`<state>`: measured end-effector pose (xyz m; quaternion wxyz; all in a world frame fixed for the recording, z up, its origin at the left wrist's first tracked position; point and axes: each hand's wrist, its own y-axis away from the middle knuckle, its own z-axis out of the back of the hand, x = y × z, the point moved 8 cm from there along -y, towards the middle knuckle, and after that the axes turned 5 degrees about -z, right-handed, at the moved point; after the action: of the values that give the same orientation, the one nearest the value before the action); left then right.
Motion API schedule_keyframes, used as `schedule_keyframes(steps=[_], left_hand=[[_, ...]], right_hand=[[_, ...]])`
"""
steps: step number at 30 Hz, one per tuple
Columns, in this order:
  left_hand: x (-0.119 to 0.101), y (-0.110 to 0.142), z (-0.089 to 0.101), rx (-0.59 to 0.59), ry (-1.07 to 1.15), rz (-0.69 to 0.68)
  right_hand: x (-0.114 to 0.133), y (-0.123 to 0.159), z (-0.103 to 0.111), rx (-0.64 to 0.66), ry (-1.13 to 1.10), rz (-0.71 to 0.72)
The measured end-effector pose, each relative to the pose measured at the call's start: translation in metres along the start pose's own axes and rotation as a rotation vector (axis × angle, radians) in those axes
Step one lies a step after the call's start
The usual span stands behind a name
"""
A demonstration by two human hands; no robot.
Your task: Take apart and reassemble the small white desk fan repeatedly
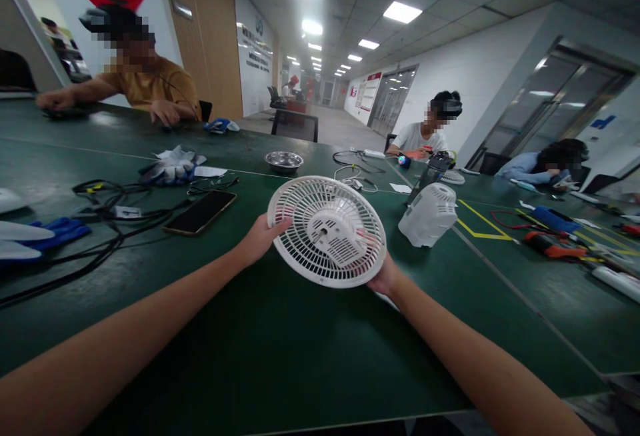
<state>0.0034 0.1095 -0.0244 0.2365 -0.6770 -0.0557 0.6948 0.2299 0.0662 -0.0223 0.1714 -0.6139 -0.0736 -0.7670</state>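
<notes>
Between my hands, above the table, is a round white plastic fan grille with radial slats and a slotted motor housing at its centre. It is tilted towards me. My left hand grips its left rim, thumb on the near face. My right hand holds the lower right rim; its fingers reach behind and show through the slats. Just to the right, a white plastic housing with vent slots stands on the green table.
A steel bowl stands beyond the grille. On the left lie a phone, black cables and work gloves. An orange multimeter is at right. Co-workers sit across the table, one in a yellow-brown shirt.
</notes>
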Motion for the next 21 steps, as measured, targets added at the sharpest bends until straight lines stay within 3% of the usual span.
schedule_keyframes(steps=[4, 10, 12, 16, 19, 21], left_hand=[[0.014, 0.006, -0.009, -0.017, 0.14, 0.163], [0.01, 0.006, -0.008, -0.067, 0.099, 0.158], [0.005, 0.005, -0.009, -0.053, 0.067, 0.148], [-0.004, 0.006, -0.01, -0.026, -0.014, 0.116], [-0.003, 0.006, -0.01, -0.029, -0.039, 0.111], [0.003, 0.006, -0.008, -0.043, -0.048, 0.142]], right_hand=[[-0.006, 0.0, -0.009, 0.06, -0.073, -0.088], [-0.012, -0.003, -0.009, 0.067, -0.378, -0.232], [-0.013, -0.007, -0.001, -0.002, -0.456, -0.207], [-0.016, -0.011, 0.058, -0.384, -0.308, -0.037], [-0.009, -0.005, 0.114, -0.638, 0.108, 0.084], [-0.006, 0.0, 0.142, -0.762, 0.447, 0.09]])
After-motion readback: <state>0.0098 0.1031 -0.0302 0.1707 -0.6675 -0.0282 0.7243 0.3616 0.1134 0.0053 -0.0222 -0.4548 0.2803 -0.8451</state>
